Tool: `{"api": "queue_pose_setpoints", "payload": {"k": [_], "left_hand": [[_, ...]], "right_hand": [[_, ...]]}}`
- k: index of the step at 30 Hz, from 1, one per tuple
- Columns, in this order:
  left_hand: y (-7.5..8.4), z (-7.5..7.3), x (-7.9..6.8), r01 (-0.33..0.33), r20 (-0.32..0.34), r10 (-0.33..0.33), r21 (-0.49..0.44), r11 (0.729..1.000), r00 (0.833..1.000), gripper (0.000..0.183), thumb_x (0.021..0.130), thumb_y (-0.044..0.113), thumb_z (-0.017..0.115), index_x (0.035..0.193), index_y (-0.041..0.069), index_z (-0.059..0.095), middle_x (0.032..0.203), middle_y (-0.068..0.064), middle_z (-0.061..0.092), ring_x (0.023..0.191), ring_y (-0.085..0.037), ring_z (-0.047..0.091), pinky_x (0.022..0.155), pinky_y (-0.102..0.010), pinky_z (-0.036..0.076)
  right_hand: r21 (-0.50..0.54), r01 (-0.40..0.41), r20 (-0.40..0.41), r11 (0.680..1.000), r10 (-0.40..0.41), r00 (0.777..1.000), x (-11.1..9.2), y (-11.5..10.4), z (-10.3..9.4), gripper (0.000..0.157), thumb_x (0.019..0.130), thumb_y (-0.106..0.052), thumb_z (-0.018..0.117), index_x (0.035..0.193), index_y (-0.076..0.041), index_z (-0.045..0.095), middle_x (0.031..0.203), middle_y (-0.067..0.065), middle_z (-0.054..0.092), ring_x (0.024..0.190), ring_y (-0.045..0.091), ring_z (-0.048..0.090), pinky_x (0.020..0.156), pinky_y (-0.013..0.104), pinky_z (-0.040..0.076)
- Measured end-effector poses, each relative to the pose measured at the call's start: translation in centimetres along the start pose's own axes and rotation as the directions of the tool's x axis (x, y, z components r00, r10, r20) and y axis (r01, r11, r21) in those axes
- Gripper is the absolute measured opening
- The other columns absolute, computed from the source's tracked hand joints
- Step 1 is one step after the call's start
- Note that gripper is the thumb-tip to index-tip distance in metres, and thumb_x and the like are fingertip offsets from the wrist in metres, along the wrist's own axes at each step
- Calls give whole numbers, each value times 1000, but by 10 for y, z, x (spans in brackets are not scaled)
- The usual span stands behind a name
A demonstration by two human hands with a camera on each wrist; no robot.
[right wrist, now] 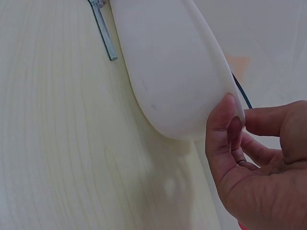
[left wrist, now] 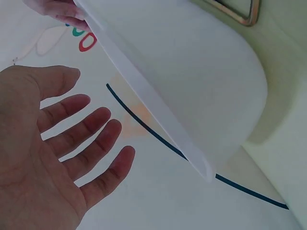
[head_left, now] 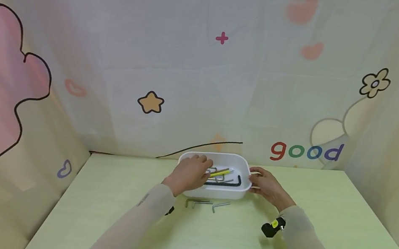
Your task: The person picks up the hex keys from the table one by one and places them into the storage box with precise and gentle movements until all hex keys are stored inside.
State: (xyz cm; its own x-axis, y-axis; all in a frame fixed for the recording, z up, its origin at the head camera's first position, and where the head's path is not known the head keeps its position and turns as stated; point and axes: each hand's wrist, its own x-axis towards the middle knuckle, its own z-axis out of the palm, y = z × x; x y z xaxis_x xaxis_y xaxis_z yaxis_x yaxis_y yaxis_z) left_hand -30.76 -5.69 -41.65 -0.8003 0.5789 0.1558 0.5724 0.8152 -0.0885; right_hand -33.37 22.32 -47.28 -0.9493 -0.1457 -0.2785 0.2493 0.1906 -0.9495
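A white plastic tray (head_left: 213, 192) stands at the back of the table, with several metal hex keys inside, among them a large black hex key (head_left: 239, 181) and a yellow stick-like piece (head_left: 220, 173). My left hand (head_left: 192, 172) is over the tray's left side, hiding part of the contents. In the left wrist view the left hand (left wrist: 72, 139) has relaxed, spread fingers and nothing in them. At the tray's right end, my right hand (head_left: 265, 185) pinches the rim; the right wrist view shows the thumb and fingers of this right hand (right wrist: 254, 158) on either side of it.
Close in front of the tray lie a few loose L-shaped hex keys (head_left: 221, 206) on the pale table (head_left: 213, 241). A printed curtain (head_left: 198, 77) hangs right behind the table's back edge, with more fabric at both sides.
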Motion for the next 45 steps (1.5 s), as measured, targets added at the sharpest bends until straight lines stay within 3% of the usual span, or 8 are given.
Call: {"api": "queue_pose_setpoints", "payload": {"k": [10,18,28,34,39,45], "left_hand": [[10,8,-19,-19,-107,22,28,999,994,27,97,32,59,120,17,60,105,3,62,89,-14,55,67,-24,49],[15,17,-39,-62,-218,71,48,997,973,17,96,27,60,109,16,62,102,3,63,88,-14,59,67,-26,53],[22,31,-59,-117,-186,121,32,993,975,28,91,24,67,119,19,62,107,4,65,95,-15,61,74,-27,55],[25,42,-66,-150,-133,157,57,987,979,25,91,23,66,116,20,65,104,5,67,93,-14,61,68,-25,53],[25,54,-67,-146,-101,153,78,986,983,24,91,24,67,115,19,67,106,5,67,97,-14,63,67,-28,55],[22,61,-67,-131,-64,134,52,990,989,22,92,24,67,113,17,67,102,3,67,87,-14,59,58,-26,50]], "right_hand": [[-14,1,0,1000,-1,1000,-1,-1,-1,46,101,-7,46,145,-1,35,123,18,50,95,22,57,76,25,57],[-27,-9,-6,1000,9,1000,-1,-1,0,46,101,-8,47,145,-2,36,125,19,50,97,23,57,77,25,58],[-46,-14,-9,999,13,1000,1,-1,-1,45,101,-9,47,145,-3,37,124,17,51,96,22,58,78,26,58],[-39,-16,-13,999,16,1000,1,-1,-1,46,101,-8,47,145,-3,36,122,16,51,95,22,57,77,25,58],[-42,-21,-17,999,21,1000,1,-1,-1,45,102,-9,47,145,-3,36,123,16,50,96,22,57,77,25,57],[-33,-15,-13,999,15,1000,0,-2,0,46,101,-8,48,145,-1,37,122,17,51,94,21,58,76,25,58]]}}
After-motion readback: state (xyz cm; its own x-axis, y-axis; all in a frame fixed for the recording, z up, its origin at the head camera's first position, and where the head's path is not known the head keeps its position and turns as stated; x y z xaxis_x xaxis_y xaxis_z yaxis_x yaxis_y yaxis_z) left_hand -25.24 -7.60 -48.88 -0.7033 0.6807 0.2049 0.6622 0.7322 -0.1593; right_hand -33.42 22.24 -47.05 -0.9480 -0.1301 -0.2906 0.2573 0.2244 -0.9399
